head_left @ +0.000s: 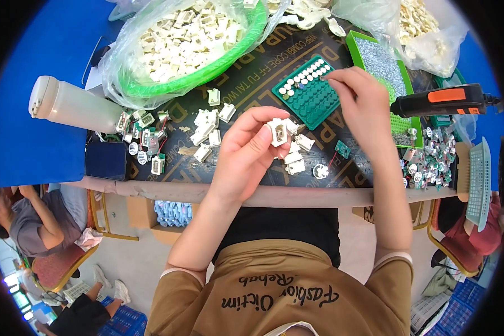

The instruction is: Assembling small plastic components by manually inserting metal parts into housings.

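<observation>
My left hand (242, 150) grips a small white plastic housing (279, 133) between thumb and fingers, its hollow side turned up. At the upper edge of a green pocketed tray (315, 110), my right hand (365, 102) has thumb and forefinger pinched together; whatever is between them is too small to make out. Rows of small round white pieces (301, 77) fill the tray's far part. Below the left hand lie more white housings (294, 162). A round white-rimmed part (320, 171) is wired to a little green circuit board (343, 149).
A green basin (218, 68) lined with plastic holds many white housings. Left are a bottle (73, 106) and wired assemblies (148, 140). Right are a green bin of small metal pieces (381, 61), a black-and-orange handheld tool (442, 99) and heaped silvery parts (431, 159). People sit on both sides.
</observation>
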Motion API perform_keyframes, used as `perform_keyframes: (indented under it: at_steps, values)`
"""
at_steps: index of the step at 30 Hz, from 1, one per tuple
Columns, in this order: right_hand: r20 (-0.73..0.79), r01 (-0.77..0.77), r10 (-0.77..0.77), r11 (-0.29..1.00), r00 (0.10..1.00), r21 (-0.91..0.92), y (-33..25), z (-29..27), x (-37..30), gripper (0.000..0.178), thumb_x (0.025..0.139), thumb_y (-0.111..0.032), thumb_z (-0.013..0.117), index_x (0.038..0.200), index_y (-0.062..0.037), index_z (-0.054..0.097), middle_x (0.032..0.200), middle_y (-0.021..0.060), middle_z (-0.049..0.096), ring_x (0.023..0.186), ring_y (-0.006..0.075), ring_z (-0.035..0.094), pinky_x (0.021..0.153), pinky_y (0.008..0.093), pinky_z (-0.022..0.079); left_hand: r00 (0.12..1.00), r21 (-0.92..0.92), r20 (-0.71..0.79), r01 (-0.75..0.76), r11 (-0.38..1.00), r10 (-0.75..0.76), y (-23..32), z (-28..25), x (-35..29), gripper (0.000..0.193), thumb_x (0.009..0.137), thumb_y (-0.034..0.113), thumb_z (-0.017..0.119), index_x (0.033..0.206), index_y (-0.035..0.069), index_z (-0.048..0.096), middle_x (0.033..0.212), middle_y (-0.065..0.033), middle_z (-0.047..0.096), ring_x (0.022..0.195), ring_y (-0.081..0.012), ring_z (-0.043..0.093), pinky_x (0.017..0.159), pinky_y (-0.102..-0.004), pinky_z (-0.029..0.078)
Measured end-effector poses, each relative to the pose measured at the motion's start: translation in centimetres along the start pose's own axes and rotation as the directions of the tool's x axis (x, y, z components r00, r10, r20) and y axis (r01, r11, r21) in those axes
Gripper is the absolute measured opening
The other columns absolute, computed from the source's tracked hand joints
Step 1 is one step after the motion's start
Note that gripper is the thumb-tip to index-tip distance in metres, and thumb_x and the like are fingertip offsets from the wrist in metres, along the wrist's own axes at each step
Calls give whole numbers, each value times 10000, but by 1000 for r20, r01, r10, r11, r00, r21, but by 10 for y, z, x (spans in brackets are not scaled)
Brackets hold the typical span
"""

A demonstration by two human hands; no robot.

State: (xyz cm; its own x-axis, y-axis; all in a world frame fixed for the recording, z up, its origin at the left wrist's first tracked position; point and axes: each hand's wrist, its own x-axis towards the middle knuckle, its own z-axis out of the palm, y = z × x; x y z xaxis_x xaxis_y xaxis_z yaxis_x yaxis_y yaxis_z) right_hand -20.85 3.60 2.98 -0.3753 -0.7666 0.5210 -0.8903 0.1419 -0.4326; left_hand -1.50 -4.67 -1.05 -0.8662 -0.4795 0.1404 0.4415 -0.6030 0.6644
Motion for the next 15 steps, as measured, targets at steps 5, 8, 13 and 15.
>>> perform_keyframes:
  at_steps: [5, 8, 13, 15]
  values:
    - [142, -6, 56, 945, 988, -326, 37, 22, 19, 109, 768, -118, 602, 750, -26, 656, 749, 153, 627, 734, 326, 608, 648, 411, 477, 998, -11, -67, -3, 1000, 2, -2, 0, 1, 276, 915, 181, 513, 1126, 4, 496, 918, -82, 538, 821, -168, 503, 711, -285, 410]
    - [179, -51, 113, 947, 977, -318, 38, 28, 20, 90, 746, -115, 621, 723, -39, 661, 714, 148, 629, 713, 331, 611, 650, 416, 478, 998, -17, -67, 1, 1000, -2, -2, 0, 0, 275, 914, 179, 514, 1126, 5, 497, 927, -86, 542, 824, -170, 500, 715, -288, 409]
    - [157, -57, 92, 975, 983, -215, 29, 24, 20, 77, 746, -98, 631, 745, -22, 646, 752, 134, 629, 710, 301, 610, 628, 386, 476, 999, -69, -49, 5, 998, -9, -2, -3, 1, 267, 913, 161, 514, 1129, 4, 498, 955, -90, 543, 820, -168, 489, 713, -284, 408]
    - [134, -125, 110, 986, 985, 107, 7, 13, 12, 57, 744, -70, 636, 770, -19, 636, 756, 118, 620, 676, 272, 599, 593, 338, 464, 997, -90, -76, 13, 996, -20, -2, -2, 0, 260, 913, 142, 509, 1133, 3, 500, 975, -94, 544, 804, -162, 481, 704, -275, 404]
